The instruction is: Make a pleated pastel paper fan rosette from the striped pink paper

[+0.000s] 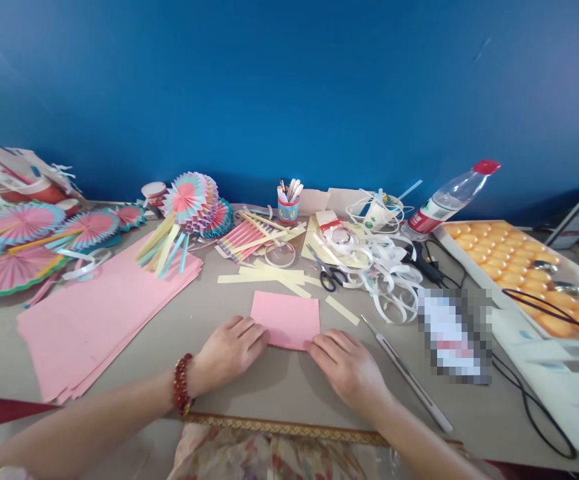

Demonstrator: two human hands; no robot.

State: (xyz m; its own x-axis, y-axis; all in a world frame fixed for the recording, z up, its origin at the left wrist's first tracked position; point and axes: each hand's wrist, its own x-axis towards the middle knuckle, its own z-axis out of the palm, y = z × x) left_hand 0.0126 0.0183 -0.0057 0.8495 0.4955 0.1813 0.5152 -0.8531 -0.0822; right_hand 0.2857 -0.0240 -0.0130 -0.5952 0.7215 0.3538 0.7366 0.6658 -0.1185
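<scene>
A small pink sheet of paper (286, 319) lies on the table before me, its near edge slightly raised and curved. My left hand (232, 353), a red bead bracelet on its wrist, has its fingers closed at the sheet's near left corner. At the near right corner my right hand (348, 365) grips the edge, fingers together. Both thumbs are mostly hidden. Just beyond the sheet are pale yellow paper strips (264, 276) and black-handled scissors (330, 277). A silver craft knife (409, 377) rests to the right of my right hand.
Large pink sheets (104, 313) are stacked at left, beside folded paper fans (22, 223). A pen cup (288, 207), curled white strips (389, 273) and a tilted bottle (449, 200) stand or lie toward the wall. At right are a box of orange domes (499, 257) and black cables (529, 393).
</scene>
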